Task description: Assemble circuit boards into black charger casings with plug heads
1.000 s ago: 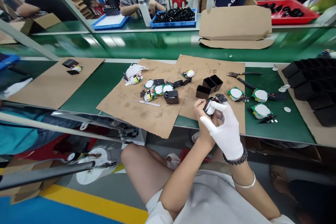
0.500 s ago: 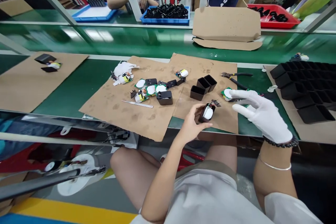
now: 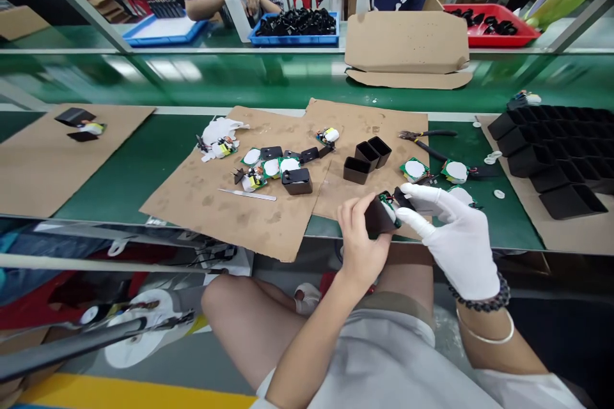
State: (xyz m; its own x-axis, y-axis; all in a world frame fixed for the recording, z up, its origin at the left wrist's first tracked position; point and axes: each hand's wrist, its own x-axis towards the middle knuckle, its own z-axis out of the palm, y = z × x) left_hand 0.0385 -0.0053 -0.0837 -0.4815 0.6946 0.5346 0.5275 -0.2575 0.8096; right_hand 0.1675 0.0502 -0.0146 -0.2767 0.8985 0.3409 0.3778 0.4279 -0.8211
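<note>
My bare left hand (image 3: 361, 244) is wrapped round a black plastic case (image 3: 377, 217), tilted above the near table edge. A green circuit board (image 3: 386, 200) shows in the case's opening. My right hand (image 3: 461, 246), in a white glove, pinches a small black end cap (image 3: 401, 199) between thumb and fingers beside that opening. Three open black cases (image 3: 356, 169) stand just beyond my hands. To the right lie green boards with white round pads (image 3: 455, 171). Cutting pliers (image 3: 434, 146) with black and yellow handles rest behind them.
Cardboard sheets (image 3: 192, 188) cover parts of the green table, with board assemblies, a closed case (image 3: 297, 181) and tweezers (image 3: 247, 194) on them. Many black cases (image 3: 570, 204) stand at right. Across the belt, people sit by a blue tray (image 3: 295, 40) and a red tray (image 3: 525, 37).
My right hand has moved left from above the boards and closed on the end cap. My left hand has tilted the case, turning its opening towards the right hand.
</note>
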